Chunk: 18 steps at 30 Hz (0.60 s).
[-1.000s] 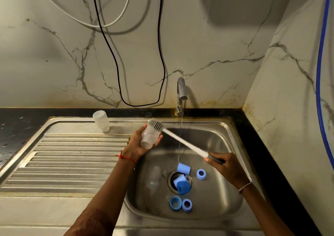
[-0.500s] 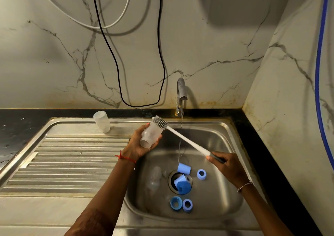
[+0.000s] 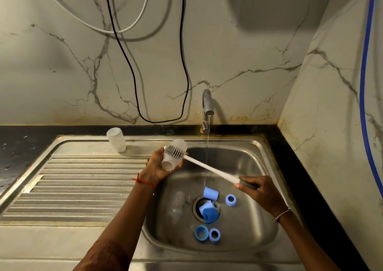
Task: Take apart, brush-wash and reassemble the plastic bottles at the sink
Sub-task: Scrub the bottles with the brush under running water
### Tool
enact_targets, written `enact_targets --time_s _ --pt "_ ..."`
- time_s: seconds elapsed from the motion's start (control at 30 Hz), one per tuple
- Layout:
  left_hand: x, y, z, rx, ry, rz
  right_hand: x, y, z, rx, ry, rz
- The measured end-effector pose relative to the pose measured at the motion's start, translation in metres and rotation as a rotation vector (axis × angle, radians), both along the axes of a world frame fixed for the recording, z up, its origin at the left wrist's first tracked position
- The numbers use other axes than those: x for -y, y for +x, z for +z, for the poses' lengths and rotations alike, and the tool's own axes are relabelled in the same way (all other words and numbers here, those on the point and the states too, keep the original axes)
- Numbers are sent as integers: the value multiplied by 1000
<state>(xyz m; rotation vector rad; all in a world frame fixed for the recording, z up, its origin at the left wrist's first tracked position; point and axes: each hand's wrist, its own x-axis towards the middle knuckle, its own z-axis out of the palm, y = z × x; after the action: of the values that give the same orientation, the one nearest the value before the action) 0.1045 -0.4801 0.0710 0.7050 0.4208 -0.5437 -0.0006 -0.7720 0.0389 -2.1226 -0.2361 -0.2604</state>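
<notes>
My left hand (image 3: 158, 167) grips a clear plastic bottle body (image 3: 171, 162) over the sink's left edge, mouth tilted down towards me. My right hand (image 3: 262, 192) holds the dark grip of a long white brush (image 3: 209, 169), whose bristle head lies across the bottle's outside near its base. A second clear bottle (image 3: 116, 140) stands upside down at the back of the draining board. Another clear bottle (image 3: 177, 205) lies in the basin. Several blue caps and rings lie around the drain: a cap (image 3: 210, 193), a ring (image 3: 230, 200), and a pair (image 3: 207, 233) near the front.
The tap (image 3: 207, 104) runs a thin stream into the steel sink basin (image 3: 248, 160). The ribbed draining board (image 3: 83, 183) stretches left. Black and white cables (image 3: 182, 63) hang on the marble wall; a blue hose (image 3: 364, 73) runs down the right wall.
The brush head has slid left across the bottle, from beside its base to over its side. The left hand has turned the bottle slightly; the right hand has stayed near the same spot.
</notes>
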Motion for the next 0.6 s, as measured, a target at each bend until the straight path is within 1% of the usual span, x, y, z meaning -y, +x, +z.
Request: enact_targets --time_s 0.13,0.2,0.3,0.43,0.5,0.6 --pt "2 0 1 -23 23 -1 -3 3 -2 53 -44 -74" --pt "2 -1 2 -24 11 -9 -2 6 -2 48 -82 -116" --pt "1 -2 3 19 1 -18 -2 6 -1 26 -65 -54" --pt "0 0 2 55 21 54 0 2 2 -1 -17 60" --pt "0 -1 3 45 21 63 0 0 1 -5 -2 59" --pt "3 -4 5 -8 -61 55 -2 -1 1 34 1 1"
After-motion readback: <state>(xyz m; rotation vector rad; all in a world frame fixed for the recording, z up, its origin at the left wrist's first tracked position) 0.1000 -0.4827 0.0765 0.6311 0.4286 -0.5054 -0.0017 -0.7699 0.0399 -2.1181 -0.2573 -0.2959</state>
